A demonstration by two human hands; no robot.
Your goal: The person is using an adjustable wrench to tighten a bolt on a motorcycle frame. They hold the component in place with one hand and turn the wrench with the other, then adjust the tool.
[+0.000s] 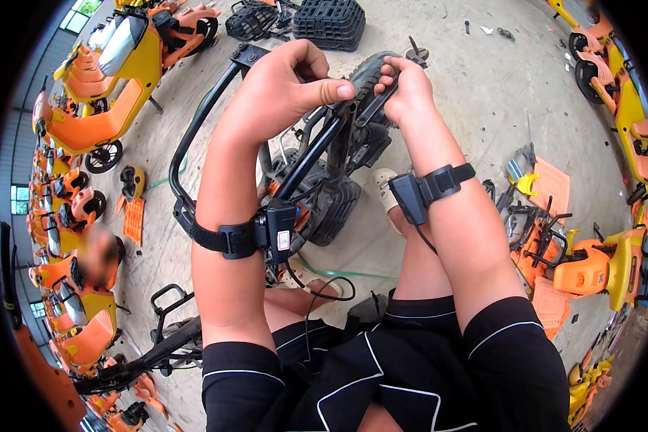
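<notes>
My left hand lies over the upper end of a black tubular vehicle frame. Its fingers curl inward and the thumb stretches right, beside the tube end; whatever they grip is hidden. To the right, my right hand is closed beside a black tyre. A dark bar runs down-left from its fingers, but I cannot tell whether it is a tool or a bike part. Just beyond the fingertips is a dark metal piece with a thin upright pin. Black straps with small boxes circle both forearms.
Yellow and orange scooters line the left side, with more along the right. Black crates sit at the far side. Orange panels and loose parts litter the floor at right. A green cord crosses near my feet.
</notes>
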